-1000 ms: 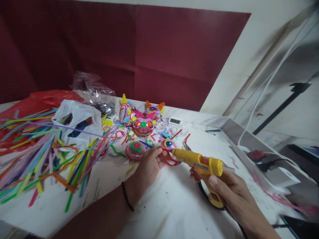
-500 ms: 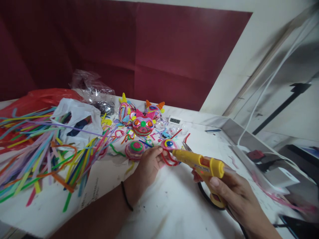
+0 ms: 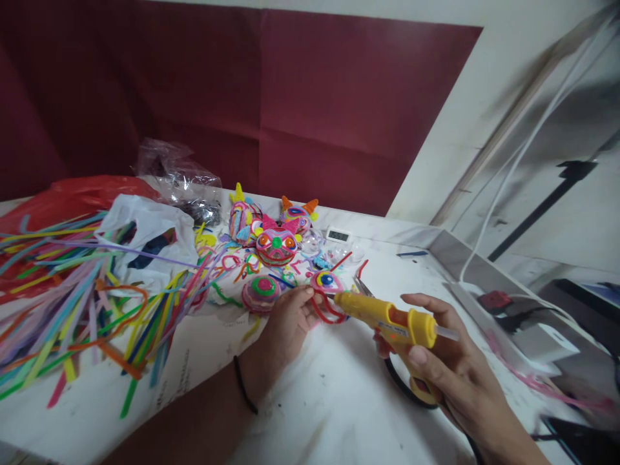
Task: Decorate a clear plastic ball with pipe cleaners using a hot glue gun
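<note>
My left hand (image 3: 289, 323) is closed, its thumb and fingertips pinching a bent red pipe cleaner (image 3: 330, 318). Just behind the fingertips is a pink rounded craft piece (image 3: 325, 280) with a yellow, white and blue eye; whether the fingers touch it too is unclear. My right hand (image 3: 450, 365) wraps around a yellow hot glue gun (image 3: 382, 316), a clear glue stick poking from its back. The nozzle points left, right beside the red pipe cleaner. Scissors (image 3: 361, 284) lie partly hidden beneath the gun. Left of the eye piece sits a pink-and-green domed piece (image 3: 261, 292).
Colourful pipe cleaners (image 3: 97, 303) spread over the left side, by a white plastic bag (image 3: 150, 223) and a red bag (image 3: 87, 194). Several decorated animal heads (image 3: 276, 245) stand behind my hands, near a small digital display (image 3: 338, 235). A power strip (image 3: 504, 329) lies at right.
The view has shifted slightly. My right index finger has lifted and straightened away from the back of the glue gun. My left hand keeps its pinch, nearly unmoved.
</note>
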### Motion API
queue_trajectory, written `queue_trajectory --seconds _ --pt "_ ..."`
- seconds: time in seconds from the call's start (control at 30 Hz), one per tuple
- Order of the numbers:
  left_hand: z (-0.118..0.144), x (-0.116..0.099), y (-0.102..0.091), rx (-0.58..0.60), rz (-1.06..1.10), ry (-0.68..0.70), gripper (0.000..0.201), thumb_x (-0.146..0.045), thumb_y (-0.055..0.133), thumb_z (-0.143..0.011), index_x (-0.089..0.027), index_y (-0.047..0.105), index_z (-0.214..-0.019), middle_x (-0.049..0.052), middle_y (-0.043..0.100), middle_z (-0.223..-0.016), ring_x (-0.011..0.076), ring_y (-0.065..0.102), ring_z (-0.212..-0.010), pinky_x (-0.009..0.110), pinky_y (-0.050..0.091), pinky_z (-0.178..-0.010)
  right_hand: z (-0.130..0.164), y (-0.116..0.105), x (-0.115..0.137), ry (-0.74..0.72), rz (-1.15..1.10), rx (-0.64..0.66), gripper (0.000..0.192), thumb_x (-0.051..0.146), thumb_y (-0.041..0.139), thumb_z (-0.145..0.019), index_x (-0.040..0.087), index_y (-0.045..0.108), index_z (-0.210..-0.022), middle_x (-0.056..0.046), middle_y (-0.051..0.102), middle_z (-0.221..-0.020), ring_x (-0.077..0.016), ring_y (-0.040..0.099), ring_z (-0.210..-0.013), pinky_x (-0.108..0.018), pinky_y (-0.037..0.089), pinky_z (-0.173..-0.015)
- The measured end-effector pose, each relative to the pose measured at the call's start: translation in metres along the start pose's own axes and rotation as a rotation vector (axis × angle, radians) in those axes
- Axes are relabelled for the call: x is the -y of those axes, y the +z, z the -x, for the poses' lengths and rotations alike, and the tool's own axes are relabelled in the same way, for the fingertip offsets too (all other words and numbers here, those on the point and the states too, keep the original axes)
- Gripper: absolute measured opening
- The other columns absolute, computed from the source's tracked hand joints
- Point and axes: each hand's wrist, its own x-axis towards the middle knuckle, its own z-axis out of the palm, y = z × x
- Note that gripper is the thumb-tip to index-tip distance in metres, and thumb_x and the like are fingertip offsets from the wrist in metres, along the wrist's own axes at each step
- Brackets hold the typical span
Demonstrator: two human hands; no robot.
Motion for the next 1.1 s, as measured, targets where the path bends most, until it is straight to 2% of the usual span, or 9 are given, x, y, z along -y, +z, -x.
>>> queue_trajectory --seconds 0.2,0.47,0.73,0.97,1.1 --pt "0.0005 -0.0015 0.0005 -0.048 0.018 -0.004 0.008 -0.013 0.067 -0.062 -0.015 0.06 -0.061 0.001 0.063 -0.059 0.0137 0.06 -0.058 0.028 0.051 -0.063 0.0015 0.0009 0.0015 0.046 -0.065 -0.005 0.067 0.051 0.072 -0.071 0.035 0.033 -0.122 -0.001 0.067 -0.076 -0.009 0.041 -0.038 -0.021 0.027 -0.038" --pt "-0.002 0.0001 -0.0042 -0.018 0.046 0.001 0.005 -0.012 0.067 -0.066 -0.014 0.062 -0.067 0.002 0.066 -0.065 0.0142 0.063 -0.064 0.027 0.052 -0.068 0.0026 0.0018 0.0037 0.053 -0.082 -0.025 0.067 0.052 0.074 -0.069 0.033 0.035 -0.12 -0.001 0.066 -0.072 -0.0088 0.041 -0.041 -0.019 0.026 -0.039" --pt "0.0027 -0.0003 0.0013 -0.005 -0.023 0.012 0.012 -0.016 0.071 -0.061 -0.016 0.059 -0.061 -0.001 0.062 -0.059 0.0121 0.058 -0.059 0.026 0.048 -0.065 0.0021 0.0028 0.0035 0.023 -0.089 -0.056 0.063 0.049 0.076 -0.067 0.032 0.04 -0.117 -0.002 0.066 -0.073 -0.0081 0.042 -0.041 -0.018 0.028 -0.038" --pt "-0.0004 0.0033 -0.0034 0.036 -0.073 -0.016 0.012 -0.021 0.072 -0.063 -0.016 0.062 -0.067 0.001 0.063 -0.063 0.0138 0.059 -0.062 0.029 0.048 -0.068 0.002 0.002 0.0028 0.025 -0.075 -0.06 0.061 0.048 0.075 -0.068 0.033 0.04 -0.116 -0.004 0.068 -0.076 -0.0184 0.059 -0.057 -0.019 0.029 -0.037" --pt "-0.0008 0.003 -0.0037 0.058 -0.097 -0.01 0.009 -0.019 0.071 -0.064 -0.015 0.063 -0.067 0.001 0.061 -0.061 0.0127 0.057 -0.06 0.028 0.049 -0.068 0.0017 0.0017 0.003 0.05 -0.107 -0.07 0.064 0.049 0.078 -0.065 0.033 0.04 -0.115 -0.004 0.067 -0.076 -0.016 0.056 -0.053 -0.018 0.028 -0.037"
